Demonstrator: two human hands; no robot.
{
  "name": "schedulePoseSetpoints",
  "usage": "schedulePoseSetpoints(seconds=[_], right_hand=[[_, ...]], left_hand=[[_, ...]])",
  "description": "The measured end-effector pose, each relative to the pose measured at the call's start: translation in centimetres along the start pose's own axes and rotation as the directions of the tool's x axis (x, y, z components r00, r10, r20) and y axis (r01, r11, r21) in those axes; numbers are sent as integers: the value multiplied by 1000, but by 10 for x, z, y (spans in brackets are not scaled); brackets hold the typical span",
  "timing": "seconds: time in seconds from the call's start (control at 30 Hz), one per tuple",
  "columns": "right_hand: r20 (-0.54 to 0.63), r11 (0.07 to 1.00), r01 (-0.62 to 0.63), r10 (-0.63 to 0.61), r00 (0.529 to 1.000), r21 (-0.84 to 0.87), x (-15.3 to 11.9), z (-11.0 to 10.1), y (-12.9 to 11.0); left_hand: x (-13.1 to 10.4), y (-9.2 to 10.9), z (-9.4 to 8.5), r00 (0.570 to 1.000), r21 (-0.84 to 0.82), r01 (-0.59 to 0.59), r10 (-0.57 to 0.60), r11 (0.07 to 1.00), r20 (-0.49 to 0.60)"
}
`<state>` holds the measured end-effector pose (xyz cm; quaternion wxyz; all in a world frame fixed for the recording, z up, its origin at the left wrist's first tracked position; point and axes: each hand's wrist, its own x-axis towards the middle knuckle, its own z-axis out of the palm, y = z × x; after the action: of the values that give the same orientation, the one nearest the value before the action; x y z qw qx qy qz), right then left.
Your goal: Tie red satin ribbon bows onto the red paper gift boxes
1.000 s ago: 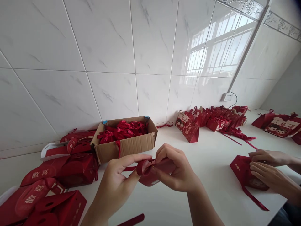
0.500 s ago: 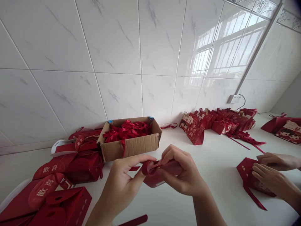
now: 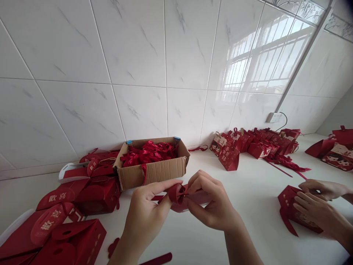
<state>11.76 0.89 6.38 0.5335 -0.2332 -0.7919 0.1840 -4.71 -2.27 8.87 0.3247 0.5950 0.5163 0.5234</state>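
Note:
My left hand (image 3: 147,211) is closed on a red strap loop (image 3: 173,194), thumb below and forefinger above. The loop stands at the end of a small red gift box (image 3: 200,198), mostly covered by my hands. My right hand (image 3: 213,206) pinches the gathered end of the box beside the loop, where a small gold-coloured spot shows between the fingertips. Below my left wrist, a loose dark red strap (image 3: 158,258) with a rounded end lies on the white table (image 3: 190,243).
A cardboard box (image 3: 154,175) of red ribbons stands ahead by the tiled wall. Red boxes (image 3: 77,235) crowd the left. Several finished-looking gift boxes (image 3: 230,156) line the wall at right. Another person's hands (image 3: 317,206) work on a red box (image 3: 289,198) at far right.
My hands stay at the same spot; the loop has turned and shows more of its opening, and the box has tilted. At right, the other person's ribbon end has swung in.

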Motion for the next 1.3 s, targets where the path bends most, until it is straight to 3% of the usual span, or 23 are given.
schedulePoseSetpoints(seconds=[0.33,0.53,0.63,0.77,0.93,1.13,1.3], right_hand=[[45,999,14,-12,999,-30,2,0,-2],[64,999,-33,33,997,-3,2,-1,2],[54,999,-44,44,998,13,2,-3,6],[17,999,-35,34,999,12,2,-4,10],[-35,1000,8,-8,999,21,3,-4,9],[-42,998,8,-6,999,59,4,-3,8],[-48,997,15,-12,999,72,5,-3,8]], left_hand=[[6,-8,1,999,9,9,-9,1000,52],[6,-10,3,990,132,-141,139,981,28],[7,-9,2,972,166,-228,216,959,87],[9,-4,-2,949,149,-264,229,953,217],[9,0,-5,950,113,-232,200,966,241],[5,5,-1,990,76,-88,79,993,118],[5,3,-1,985,15,4,-6,1000,173]])
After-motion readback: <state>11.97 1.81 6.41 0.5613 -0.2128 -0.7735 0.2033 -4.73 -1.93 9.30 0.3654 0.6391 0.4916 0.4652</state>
